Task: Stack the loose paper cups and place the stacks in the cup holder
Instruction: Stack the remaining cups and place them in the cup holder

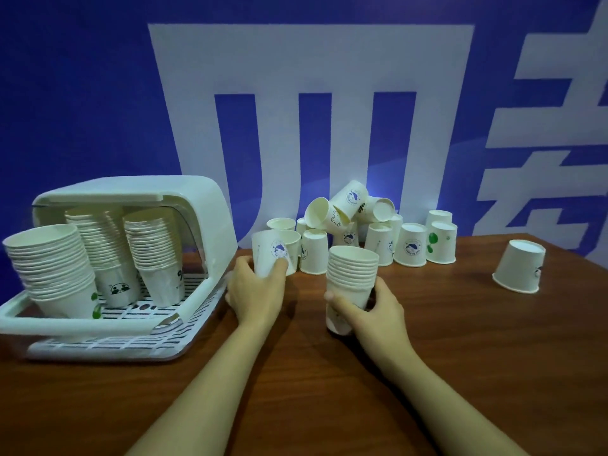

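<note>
My right hand [371, 311] grips an upright stack of white paper cups [352, 274] standing on the brown table. My left hand [255, 291] holds a single cup [273, 251], mouth up and tilted a little, just left of that stack. Behind both hands lies a heap of loose cups [362, 232]; some stand upside down, some lie on their sides on top. The white cup holder [197, 225] sits at the left with its lid raised. Three tall stacks [108, 245] stand inside it on a slotted tray.
One lone cup [519, 269] stands upside down at the right of the table. A blue wall with large white characters rises right behind the heap. Bare wood shows in front of my hands and between the heap and the lone cup.
</note>
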`<state>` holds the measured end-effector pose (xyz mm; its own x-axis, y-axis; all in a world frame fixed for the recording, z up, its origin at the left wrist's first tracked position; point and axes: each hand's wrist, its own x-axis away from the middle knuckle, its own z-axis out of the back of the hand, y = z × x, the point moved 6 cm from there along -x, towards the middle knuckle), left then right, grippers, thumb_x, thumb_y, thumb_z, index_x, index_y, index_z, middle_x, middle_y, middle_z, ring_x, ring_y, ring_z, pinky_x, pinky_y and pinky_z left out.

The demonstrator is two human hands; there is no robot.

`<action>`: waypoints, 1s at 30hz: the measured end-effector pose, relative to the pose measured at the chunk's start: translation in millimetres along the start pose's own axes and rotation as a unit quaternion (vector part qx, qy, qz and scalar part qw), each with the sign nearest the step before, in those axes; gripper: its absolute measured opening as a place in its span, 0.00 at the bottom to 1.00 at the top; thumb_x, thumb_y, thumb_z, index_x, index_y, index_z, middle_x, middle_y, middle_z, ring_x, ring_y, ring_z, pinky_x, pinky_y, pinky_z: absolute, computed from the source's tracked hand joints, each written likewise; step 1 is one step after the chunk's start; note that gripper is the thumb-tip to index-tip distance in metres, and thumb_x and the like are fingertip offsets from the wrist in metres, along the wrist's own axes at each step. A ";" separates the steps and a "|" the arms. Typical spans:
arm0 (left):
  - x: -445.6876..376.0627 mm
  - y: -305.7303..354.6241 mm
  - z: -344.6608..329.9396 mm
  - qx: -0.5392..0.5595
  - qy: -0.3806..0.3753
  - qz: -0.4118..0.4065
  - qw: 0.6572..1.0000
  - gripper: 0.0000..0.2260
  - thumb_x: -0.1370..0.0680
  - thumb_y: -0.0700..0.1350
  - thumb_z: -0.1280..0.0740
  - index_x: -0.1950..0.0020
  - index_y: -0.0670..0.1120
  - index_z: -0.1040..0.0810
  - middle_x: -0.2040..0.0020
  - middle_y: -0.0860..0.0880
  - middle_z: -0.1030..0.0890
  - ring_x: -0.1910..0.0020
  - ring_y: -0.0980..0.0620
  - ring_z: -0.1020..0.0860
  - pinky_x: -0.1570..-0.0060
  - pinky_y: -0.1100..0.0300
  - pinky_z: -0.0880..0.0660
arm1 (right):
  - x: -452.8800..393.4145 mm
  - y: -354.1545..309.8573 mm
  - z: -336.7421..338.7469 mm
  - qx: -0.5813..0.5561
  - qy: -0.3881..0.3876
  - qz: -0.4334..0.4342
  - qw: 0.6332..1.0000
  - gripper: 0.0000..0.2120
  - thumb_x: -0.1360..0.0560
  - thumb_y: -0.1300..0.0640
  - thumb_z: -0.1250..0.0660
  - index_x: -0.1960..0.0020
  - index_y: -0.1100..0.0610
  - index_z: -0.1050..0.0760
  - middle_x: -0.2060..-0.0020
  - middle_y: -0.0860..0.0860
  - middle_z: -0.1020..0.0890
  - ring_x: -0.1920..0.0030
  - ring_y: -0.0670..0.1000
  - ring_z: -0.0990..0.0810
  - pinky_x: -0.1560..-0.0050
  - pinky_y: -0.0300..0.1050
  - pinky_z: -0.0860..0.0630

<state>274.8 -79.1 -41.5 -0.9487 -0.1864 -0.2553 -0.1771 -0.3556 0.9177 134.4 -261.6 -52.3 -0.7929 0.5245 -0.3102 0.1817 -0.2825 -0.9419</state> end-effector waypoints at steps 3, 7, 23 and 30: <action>0.8 17.2 -1.7 0.062 -0.087 -0.039 0.994 0.24 0.29 0.54 0.21 0.38 0.49 0.26 0.44 0.50 0.20 0.43 0.47 0.21 0.52 0.57 0.23 | -0.1 0.9 1.7 0.019 0.003 0.009 1.000 0.24 0.33 0.49 0.18 0.41 0.44 0.23 0.49 0.39 0.15 0.50 0.33 0.19 0.50 0.37 0.21; 3.0 49.6 7.4 0.095 -0.156 -0.084 0.980 0.17 0.31 0.62 0.24 0.49 0.52 0.16 0.52 0.53 0.14 0.50 0.50 0.16 0.53 0.53 0.20 | -4.9 -4.2 9.5 0.130 0.024 0.055 0.990 0.28 0.36 0.43 0.18 0.40 0.42 0.25 0.49 0.38 0.16 0.47 0.39 0.17 0.44 0.47 0.19; 41.4 130.4 8.9 -0.111 -0.322 -0.247 0.907 0.41 0.30 0.49 0.20 0.22 0.58 0.37 0.35 0.56 0.22 0.40 0.51 0.21 0.47 0.58 0.25 | -3.7 -6.8 -1.9 0.175 -0.009 0.089 0.981 0.30 0.35 0.41 0.24 0.34 0.39 0.27 0.45 0.39 0.17 0.43 0.44 0.19 0.43 0.52 0.21; 44.1 115.1 -24.5 0.007 -0.347 -0.252 0.903 0.28 0.29 0.62 0.26 0.32 0.57 0.27 0.34 0.59 0.20 0.35 0.61 0.23 0.32 0.55 0.26 | -8.8 3.5 3.6 0.072 -0.020 0.027 0.997 0.23 0.30 0.51 0.20 0.39 0.46 0.25 0.52 0.44 0.15 0.56 0.38 0.15 0.59 0.34 0.21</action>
<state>219.0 -150.7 45.4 -0.6810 0.6165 -0.3951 -0.6317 -0.2218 0.7428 139.9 -270.1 -52.4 -0.8077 0.4734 -0.3515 0.1418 -0.4227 -0.8951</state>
